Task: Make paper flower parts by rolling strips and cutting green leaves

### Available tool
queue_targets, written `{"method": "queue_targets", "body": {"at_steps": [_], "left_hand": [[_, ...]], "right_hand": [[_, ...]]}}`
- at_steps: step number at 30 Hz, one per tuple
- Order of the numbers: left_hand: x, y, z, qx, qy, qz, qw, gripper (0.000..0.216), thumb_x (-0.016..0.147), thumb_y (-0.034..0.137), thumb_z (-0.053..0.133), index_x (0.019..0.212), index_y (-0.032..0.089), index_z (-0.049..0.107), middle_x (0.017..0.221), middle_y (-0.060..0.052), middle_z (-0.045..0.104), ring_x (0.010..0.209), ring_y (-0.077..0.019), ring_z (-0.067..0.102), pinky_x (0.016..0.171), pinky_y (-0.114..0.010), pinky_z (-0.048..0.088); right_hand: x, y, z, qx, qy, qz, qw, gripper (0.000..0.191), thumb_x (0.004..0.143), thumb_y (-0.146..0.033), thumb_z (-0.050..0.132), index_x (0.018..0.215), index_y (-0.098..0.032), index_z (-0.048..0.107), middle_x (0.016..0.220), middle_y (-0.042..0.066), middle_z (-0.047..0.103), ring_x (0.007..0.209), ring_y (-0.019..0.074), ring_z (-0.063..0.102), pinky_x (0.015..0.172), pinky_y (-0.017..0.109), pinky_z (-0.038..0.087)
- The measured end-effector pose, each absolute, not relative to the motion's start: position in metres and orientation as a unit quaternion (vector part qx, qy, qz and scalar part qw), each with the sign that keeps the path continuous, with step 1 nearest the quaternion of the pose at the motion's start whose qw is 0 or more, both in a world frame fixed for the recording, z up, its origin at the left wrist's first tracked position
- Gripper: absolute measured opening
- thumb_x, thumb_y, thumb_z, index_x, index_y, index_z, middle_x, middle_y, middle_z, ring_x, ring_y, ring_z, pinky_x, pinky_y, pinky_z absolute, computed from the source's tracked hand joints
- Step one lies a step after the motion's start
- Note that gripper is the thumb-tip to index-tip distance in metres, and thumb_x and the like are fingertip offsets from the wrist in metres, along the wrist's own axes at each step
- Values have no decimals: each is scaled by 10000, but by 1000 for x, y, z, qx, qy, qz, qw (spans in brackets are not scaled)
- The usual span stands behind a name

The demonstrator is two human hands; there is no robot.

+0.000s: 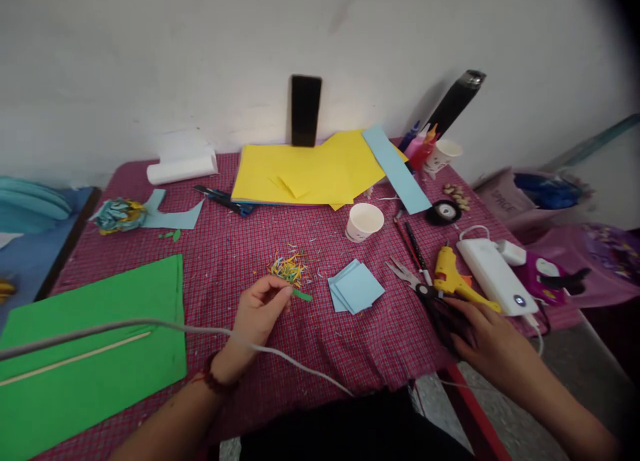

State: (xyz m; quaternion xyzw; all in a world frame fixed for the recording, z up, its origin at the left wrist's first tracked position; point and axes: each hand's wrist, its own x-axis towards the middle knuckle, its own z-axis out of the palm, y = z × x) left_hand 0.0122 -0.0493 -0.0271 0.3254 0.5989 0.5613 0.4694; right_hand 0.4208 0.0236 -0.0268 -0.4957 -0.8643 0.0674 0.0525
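Note:
My left hand point(263, 307) pinches a small green paper piece point(303, 295) between thumb and fingertips. Just beyond it lies a pile of thin yellow, white and green paper shreds point(290, 269). At the right, my right hand point(483, 327) is closed around the black handles of a pair of scissors point(425, 291). Their blades are apart and point toward the table's middle; part of the handles is hidden by my fingers. Between my hands sits a loose stack of light blue paper squares point(357, 286). A white paper cup point(364, 222) stands behind the squares.
Yellow sheets point(295, 174) lie at the back below a phone point(305, 111) leaning on the wall. Green sheets point(100, 361) cover the left side. A yellow glue gun point(457, 277) and white power bank point(497, 277) lie at the right. A cable point(200, 328) crosses above my left wrist.

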Motion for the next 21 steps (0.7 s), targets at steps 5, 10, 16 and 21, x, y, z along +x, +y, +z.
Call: {"method": "queue_targets", "body": {"at_steps": [5, 10, 16, 21], "left_hand": [[15, -44, -13, 222, 562, 602, 522, 209, 716, 311, 732, 727, 161, 586, 571, 18, 627, 500, -103, 566, 500, -214, 468], [10, -41, -6, 129, 526, 622, 566, 230, 660, 264, 774, 683, 156, 572, 552, 40, 593, 477, -66, 519, 457, -169, 422], [2, -41, 0, 139, 509, 655, 542, 213, 697, 245, 751, 668, 147, 564, 572, 45, 584, 527, -56, 539, 472, -145, 426], [-4, -40, 16, 154, 508, 689, 493, 232, 728, 265, 717, 777, 177, 509, 655, 19, 669, 560, -122, 639, 493, -210, 515]], "right_hand": [[430, 27, -15, -560, -803, 193, 63, 461, 765, -362, 590, 1188, -185, 540, 1165, 181, 632, 1041, 359, 636, 896, 492, 515], [434, 16, 2, -549, -736, 382, 105, 537, 781, -410, 638, 1284, -272, 512, 1404, 150, 494, 1192, 348, 564, 973, 452, 493], [376, 13, 31, -420, -703, 561, 123, 620, 788, -426, 669, 1369, -322, 482, 1356, 123, 537, 1253, 353, 504, 1024, 486, 437], [291, 23, 48, -291, -645, 695, 125, 590, 860, -505, 584, 1376, -248, 459, 1080, 120, 648, 948, 237, 636, 849, 371, 510]]}}
